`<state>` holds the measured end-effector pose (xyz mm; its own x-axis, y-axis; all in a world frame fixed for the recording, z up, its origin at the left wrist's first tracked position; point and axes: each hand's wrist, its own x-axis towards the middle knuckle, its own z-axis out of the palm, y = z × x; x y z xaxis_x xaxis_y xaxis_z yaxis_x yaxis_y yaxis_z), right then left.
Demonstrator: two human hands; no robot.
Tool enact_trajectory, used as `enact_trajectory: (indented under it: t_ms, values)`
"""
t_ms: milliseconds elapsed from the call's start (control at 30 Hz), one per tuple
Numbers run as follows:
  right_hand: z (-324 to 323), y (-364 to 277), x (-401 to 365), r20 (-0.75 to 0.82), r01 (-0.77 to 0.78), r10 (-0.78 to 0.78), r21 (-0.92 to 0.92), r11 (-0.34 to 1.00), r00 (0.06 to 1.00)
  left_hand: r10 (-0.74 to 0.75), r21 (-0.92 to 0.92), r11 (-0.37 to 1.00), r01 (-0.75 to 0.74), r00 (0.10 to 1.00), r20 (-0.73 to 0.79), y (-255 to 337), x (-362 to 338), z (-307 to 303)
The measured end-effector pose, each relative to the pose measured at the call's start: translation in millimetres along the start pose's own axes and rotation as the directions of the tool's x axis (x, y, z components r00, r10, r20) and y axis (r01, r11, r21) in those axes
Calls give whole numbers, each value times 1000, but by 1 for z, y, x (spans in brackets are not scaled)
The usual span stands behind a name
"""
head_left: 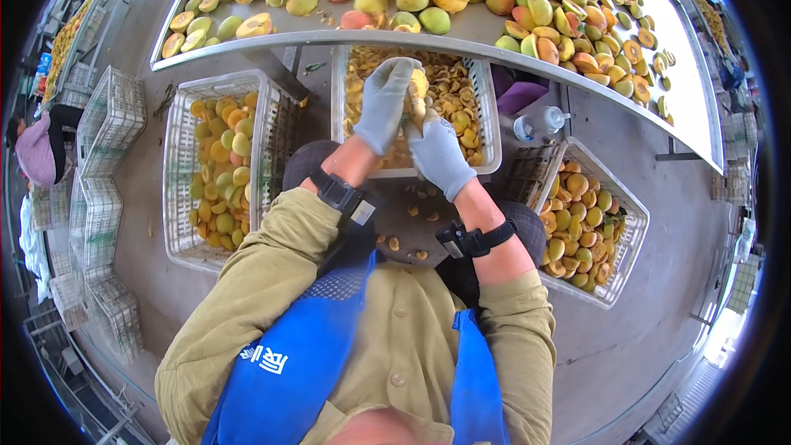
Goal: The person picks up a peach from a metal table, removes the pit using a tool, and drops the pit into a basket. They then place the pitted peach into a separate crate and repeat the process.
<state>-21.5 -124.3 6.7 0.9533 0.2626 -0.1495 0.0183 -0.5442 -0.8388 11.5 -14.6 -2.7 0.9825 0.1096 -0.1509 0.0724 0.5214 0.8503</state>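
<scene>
My left hand (384, 107), in a pale grey glove, is closed around a yellow peach half (419, 82) above the middle crate. My right hand (442, 153), gloved the same way, is closed just below and to the right of it. Between the two hands a narrow tan tool (416, 109) points up against the fruit. Its lower end is at my right fingers, and its kind is hard to make out. Beneath both hands, the white middle crate (489, 107) holds many brownish-yellow scraps and pieces of peach.
A metal table (329, 36) ahead carries many cut peaches (568, 25). Crates of peach halves stand at left (175, 198) and right (630, 251). A clear bottle (541, 124) is by the right crate. Stacked crates (103, 189) and another person (37, 148) are far left. Scraps (394, 243) lie on the floor.
</scene>
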Motion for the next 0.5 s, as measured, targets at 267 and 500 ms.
enact_trajectory:
  t_ms: [267,500]
  values:
    - [-7,10,-3,-60,168,-192,-283,944,980,-147,-108,980,167,975,169,18,-5,-7]
    - [-14,-18,-16,390,-305,88,540,785,917,-26,-11,1000,26,999,20,11,-13,8]
